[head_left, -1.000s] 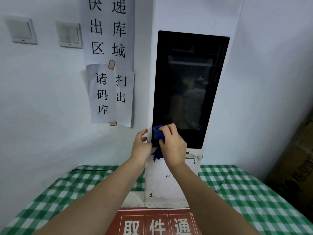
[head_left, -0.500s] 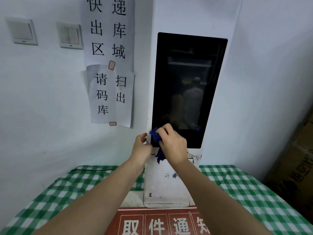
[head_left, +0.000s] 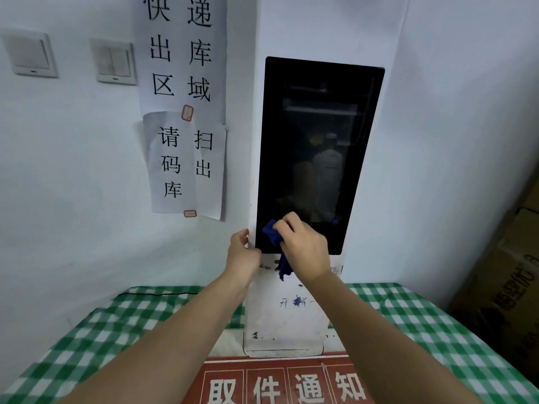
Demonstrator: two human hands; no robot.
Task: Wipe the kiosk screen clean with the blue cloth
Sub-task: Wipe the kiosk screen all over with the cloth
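Note:
The tall black kiosk screen (head_left: 318, 147) is set in a white upright kiosk body (head_left: 284, 322) standing on the table. My right hand (head_left: 304, 249) grips a bunched blue cloth (head_left: 274, 234) and presses it against the screen's lower left corner; a tail of the cloth hangs below the hand. My left hand (head_left: 242, 253) holds the kiosk's left edge just beside the screen's bottom corner, fingers curled round the edge.
A green-and-white checked tablecloth (head_left: 96, 333) covers the table. A red sign (head_left: 280, 380) with white characters lies at the front. Paper notices (head_left: 186, 158) and two wall switches (head_left: 115, 62) are on the left wall. Cardboard boxes (head_left: 507, 287) stand at right.
My right hand with the cloth shifted slightly left then back right along the screen's bottom corner. My left hand stayed on the kiosk's edge.

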